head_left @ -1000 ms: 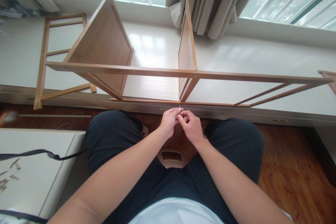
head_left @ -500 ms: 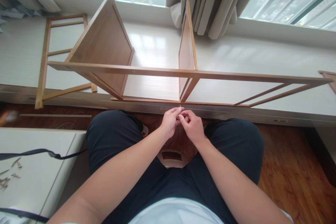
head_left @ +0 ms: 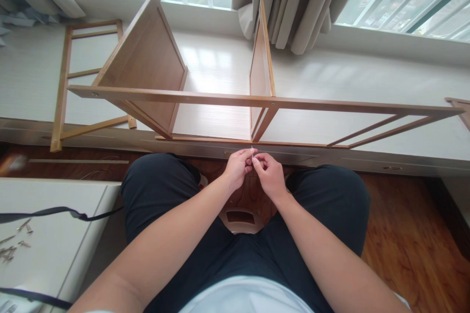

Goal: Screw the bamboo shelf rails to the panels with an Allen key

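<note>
The shelf frame point(head_left: 257, 102) is pale wood with a smooth, matt finish. The window ledge point(head_left: 367, 83) beneath it looks glossy white laminate. The floor point(head_left: 411, 239) is polished reddish wood. The curtain point(head_left: 293, 0) is matt grey cloth. Small metal screws point(head_left: 14, 244) lie on the near left.

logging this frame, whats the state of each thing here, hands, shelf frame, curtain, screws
left hand: fingers pinched on a small metal pin
right hand: fingertips pinched on the same pin
small metal pin: upright, tip showing above the fingers
wooden shelf frame: part built, lying on its side on the window ledge
curtain: drawn aside, bunched
loose screws: scattered on the white surface
</note>
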A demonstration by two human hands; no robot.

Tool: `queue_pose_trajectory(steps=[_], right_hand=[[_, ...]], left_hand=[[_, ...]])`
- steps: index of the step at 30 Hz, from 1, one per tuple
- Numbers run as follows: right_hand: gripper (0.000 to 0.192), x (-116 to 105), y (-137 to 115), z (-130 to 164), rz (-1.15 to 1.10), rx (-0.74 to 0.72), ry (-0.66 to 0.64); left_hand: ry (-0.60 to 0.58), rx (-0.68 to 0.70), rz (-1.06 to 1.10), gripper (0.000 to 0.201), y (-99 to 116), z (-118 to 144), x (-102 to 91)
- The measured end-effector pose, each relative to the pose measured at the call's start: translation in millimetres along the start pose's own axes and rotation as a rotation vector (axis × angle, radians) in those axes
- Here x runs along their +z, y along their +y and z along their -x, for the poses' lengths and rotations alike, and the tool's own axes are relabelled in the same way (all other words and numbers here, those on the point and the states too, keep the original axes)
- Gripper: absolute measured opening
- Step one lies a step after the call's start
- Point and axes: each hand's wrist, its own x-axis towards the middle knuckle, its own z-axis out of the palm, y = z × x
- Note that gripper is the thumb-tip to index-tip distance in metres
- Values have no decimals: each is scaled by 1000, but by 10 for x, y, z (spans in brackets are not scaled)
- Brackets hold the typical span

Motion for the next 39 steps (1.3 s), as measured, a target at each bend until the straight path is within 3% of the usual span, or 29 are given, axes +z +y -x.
queue_pose_trajectory(steps=[14, 25, 39], right_hand=[[30, 5, 27, -11, -129, 59, -50], [26, 3, 122, -46, -130, 131, -170], [25, -18, 80, -44, -73, 115, -157]], left_hand=[[-2, 11, 23, 44, 6, -43, -20], [23, 12, -3, 49, 24, -67, 2], [10, 1, -115, 48, 46, -34, -10]])
